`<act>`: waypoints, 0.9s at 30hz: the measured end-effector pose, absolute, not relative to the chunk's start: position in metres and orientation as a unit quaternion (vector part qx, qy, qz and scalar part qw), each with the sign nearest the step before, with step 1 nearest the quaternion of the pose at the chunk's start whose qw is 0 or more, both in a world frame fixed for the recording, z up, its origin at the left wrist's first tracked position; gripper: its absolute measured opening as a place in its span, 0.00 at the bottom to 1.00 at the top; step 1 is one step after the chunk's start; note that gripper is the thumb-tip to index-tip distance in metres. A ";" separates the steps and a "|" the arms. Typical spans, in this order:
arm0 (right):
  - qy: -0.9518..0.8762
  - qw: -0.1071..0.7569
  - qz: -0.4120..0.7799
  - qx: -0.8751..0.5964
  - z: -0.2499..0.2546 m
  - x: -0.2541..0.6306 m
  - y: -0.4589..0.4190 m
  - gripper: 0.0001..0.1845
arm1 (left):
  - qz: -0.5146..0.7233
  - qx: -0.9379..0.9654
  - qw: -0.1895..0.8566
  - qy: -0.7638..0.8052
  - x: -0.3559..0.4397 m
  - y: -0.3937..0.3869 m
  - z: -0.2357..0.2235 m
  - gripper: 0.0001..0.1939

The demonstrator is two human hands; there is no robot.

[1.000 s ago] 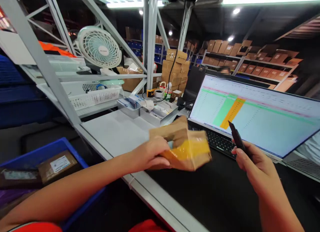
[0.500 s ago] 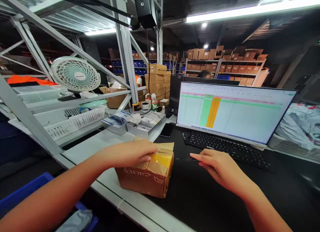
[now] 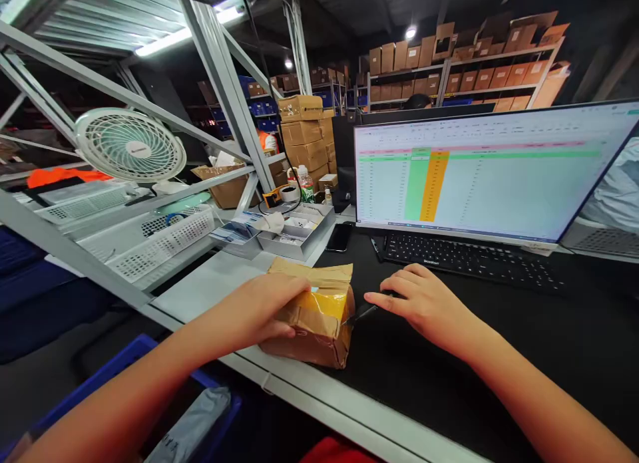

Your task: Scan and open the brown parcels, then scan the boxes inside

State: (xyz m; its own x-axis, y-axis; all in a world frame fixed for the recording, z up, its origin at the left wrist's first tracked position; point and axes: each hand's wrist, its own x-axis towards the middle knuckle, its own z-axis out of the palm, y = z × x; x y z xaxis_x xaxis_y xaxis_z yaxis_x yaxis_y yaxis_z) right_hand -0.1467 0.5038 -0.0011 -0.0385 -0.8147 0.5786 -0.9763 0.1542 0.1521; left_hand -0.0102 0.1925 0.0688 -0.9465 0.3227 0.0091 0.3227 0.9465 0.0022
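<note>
A small brown cardboard box (image 3: 312,346) with yellow tape over its top sits at the front edge of the black desk mat, its top flap raised at the back. My left hand (image 3: 267,307) grips the box from its left, fingers over the top and thumb low against the near side. To the right, my right hand (image 3: 417,297) has its fingers closed round a thin dark knife (image 3: 367,312), the handle mostly hidden by the hand. The knife's tip reaches the taped right end of the box; whether it is inside the cardboard I cannot tell.
Behind my hands are a black keyboard (image 3: 464,260), a monitor (image 3: 499,183) with a spreadsheet and a phone (image 3: 339,237). Grey trays (image 3: 299,247) and a bottle (image 3: 304,183) stand farther back. A shelf with a fan (image 3: 132,147) is left; a blue bin (image 3: 124,366) sits below.
My right hand has moved left, bringing the knife's tip to the box's right end. The left hand still grips the box, now turned slightly. The camera view has shifted down and right.
</note>
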 end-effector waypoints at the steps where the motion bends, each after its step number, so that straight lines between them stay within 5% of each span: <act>1: -0.701 0.302 0.140 0.631 -0.002 -0.147 0.502 0.22 | 0.000 -0.157 0.005 -0.988 -0.010 0.191 0.069 0.30; 10: -0.771 0.343 0.098 0.528 -0.032 -0.197 0.489 0.22 | -0.021 -0.145 -0.025 -0.989 -0.011 0.190 0.070 0.18; 13: -0.854 0.280 0.118 0.422 -0.038 -0.213 0.497 0.22 | -0.014 -0.130 -0.026 -0.991 -0.007 0.194 0.070 0.19; 17: -0.892 0.146 0.286 0.320 -0.036 -0.211 0.501 0.20 | 0.013 -0.129 0.003 -0.991 -0.002 0.194 0.062 0.17; 27: -0.900 -0.083 0.371 0.214 -0.081 -0.198 0.458 0.19 | 0.039 -0.196 0.273 -0.941 0.030 0.186 0.023 0.03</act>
State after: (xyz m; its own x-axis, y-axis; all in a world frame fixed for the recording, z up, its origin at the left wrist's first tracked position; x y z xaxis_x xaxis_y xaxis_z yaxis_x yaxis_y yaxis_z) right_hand -0.1977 0.4577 -0.0806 -0.8945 -0.4470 0.0102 -0.3246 0.6336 -0.7023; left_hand 0.0298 0.1857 0.0229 -0.7741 0.3897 0.4989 0.3468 0.9203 -0.1808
